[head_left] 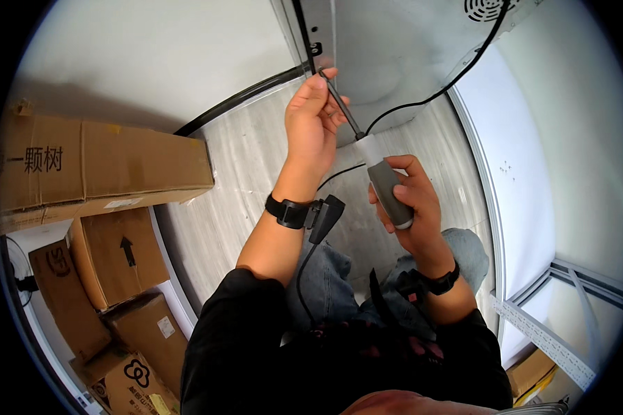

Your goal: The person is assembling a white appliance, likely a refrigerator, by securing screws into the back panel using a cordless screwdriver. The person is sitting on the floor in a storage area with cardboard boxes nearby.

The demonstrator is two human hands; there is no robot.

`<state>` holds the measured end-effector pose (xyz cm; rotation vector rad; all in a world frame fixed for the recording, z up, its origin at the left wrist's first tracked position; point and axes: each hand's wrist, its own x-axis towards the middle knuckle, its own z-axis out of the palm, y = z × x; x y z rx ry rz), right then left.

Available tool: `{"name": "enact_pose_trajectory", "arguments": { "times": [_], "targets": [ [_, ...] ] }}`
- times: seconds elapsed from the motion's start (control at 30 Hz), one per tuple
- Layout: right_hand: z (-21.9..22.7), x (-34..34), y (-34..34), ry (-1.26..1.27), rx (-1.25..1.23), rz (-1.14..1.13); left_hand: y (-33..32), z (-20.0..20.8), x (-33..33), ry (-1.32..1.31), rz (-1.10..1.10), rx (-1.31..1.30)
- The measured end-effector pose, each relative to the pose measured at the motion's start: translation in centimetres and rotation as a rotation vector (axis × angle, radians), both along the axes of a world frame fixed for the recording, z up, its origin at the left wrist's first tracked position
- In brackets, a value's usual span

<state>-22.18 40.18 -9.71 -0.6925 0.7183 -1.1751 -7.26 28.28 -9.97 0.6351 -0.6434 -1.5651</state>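
Note:
My right hand [415, 204] is closed round the thick grey grip of a screwdriver [393, 197] with a pale collar. Its long dark shaft slants up and left to the metal edge of a grey cabinet [381, 66]. At the tip of the shaft, the fingers of my left hand [313, 114] pinch close to the cabinet's edge. A small screw may be there, but I cannot make it out. Just above the fingertips, a black fitting [315, 48] and a dark hole show on that edge.
A black cable [422, 104] loops down the cabinet from its round vent [486, 8]. Cardboard boxes [145, 162] are stacked at the left. A white perforated metal bar [543, 339] juts in at the lower right. Wood-look floor [235, 149] lies below my hands.

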Motion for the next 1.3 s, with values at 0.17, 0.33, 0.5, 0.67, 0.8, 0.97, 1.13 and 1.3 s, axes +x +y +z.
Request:
{"name": "enact_pose_trajectory", "arguments": {
  "times": [0.17,0.33,0.5,0.67,0.8,0.97,1.13,1.3],
  "targets": [
    [0.2,0.4,-0.1,-0.047,0.007,-0.008,-0.4,-0.5,0.2,-0.002,0.015,0.003],
    [0.0,0.5,-0.1,-0.065,0.006,-0.024,-0.5,-0.1,-0.2,0.003,0.013,-0.005],
    [0.2,0.5,-0.3,-0.153,0.053,-0.008,-0.6,0.2,-0.6,-0.014,0.076,0.013],
    [0.9,1.0,0.1,-0.238,0.075,0.027,-0.3,0.1,-0.3,-0.001,0.089,0.000],
    [0.8,1.0,0.0,-0.278,0.071,0.040,-0.2,0.3,-0.2,-0.026,0.053,-0.031],
    [0.8,1.0,-0.1,-0.274,0.063,0.040,-0.1,0.4,-0.2,-0.047,0.053,-0.012],
    [1.5,0.7,-0.1,-0.171,0.045,0.038,-0.2,0.3,-0.2,-0.059,0.028,0.002],
    [2.4,1.6,0.3,0.377,-0.173,-0.107,0.0,0.4,0.1,-0.081,-0.023,-0.015]
  ]
}}
